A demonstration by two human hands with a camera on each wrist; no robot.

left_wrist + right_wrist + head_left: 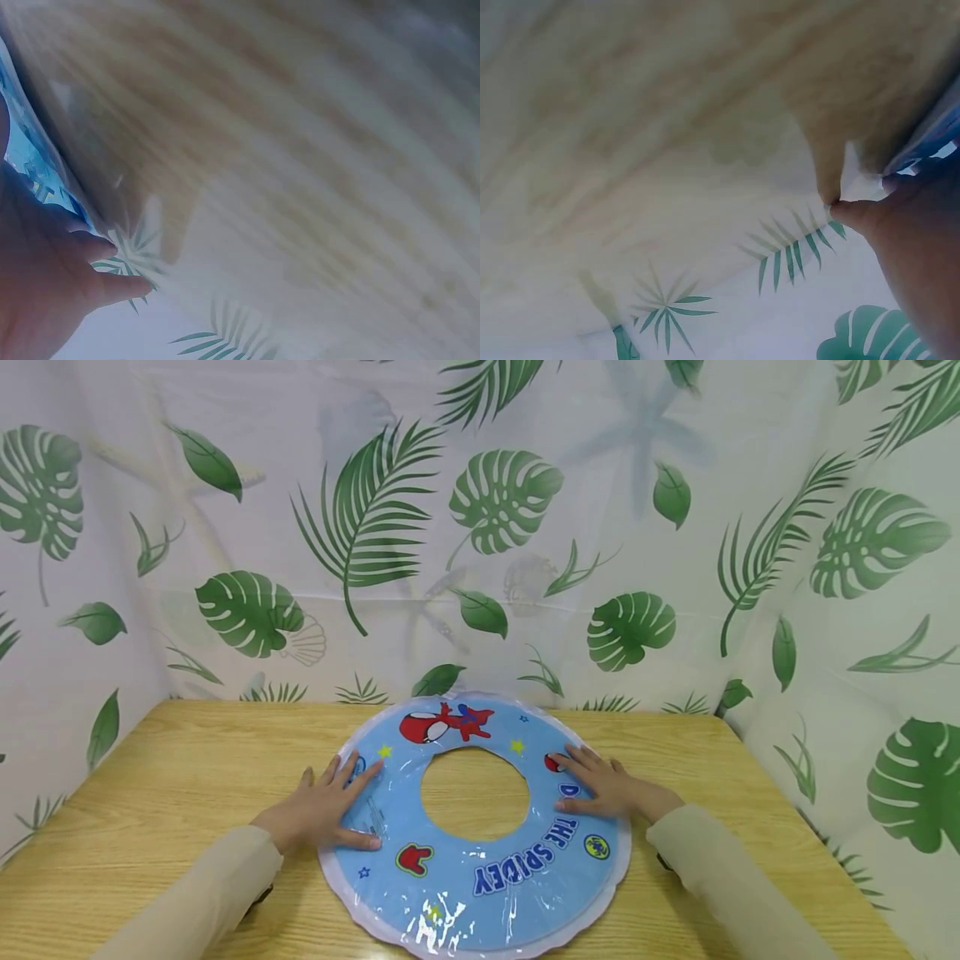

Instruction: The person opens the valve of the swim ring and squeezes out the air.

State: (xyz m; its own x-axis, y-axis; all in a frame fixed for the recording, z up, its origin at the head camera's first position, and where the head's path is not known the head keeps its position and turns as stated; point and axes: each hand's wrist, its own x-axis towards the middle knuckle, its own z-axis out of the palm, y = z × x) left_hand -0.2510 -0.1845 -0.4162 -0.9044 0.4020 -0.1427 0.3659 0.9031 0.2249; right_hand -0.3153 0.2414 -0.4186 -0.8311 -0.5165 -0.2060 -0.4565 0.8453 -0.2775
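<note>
A blue swim ring with a pale rim lies flat on the wooden table, printed with a red cartoon figure, stars and the words "THE SPIDEY". Its round middle hole shows the table through it. My left hand rests on the ring's left side, fingers spread. On the right side, my right hand lies with its fingers spread, partly covering a small red print. In the left wrist view the left hand touches the ring's edge. The right wrist view shows the right hand beside the ring's edge.
The wooden table extends to both sides of the ring. Behind it and along the sides hangs a white curtain printed with green leaves. Beige sleeves cover both forearms.
</note>
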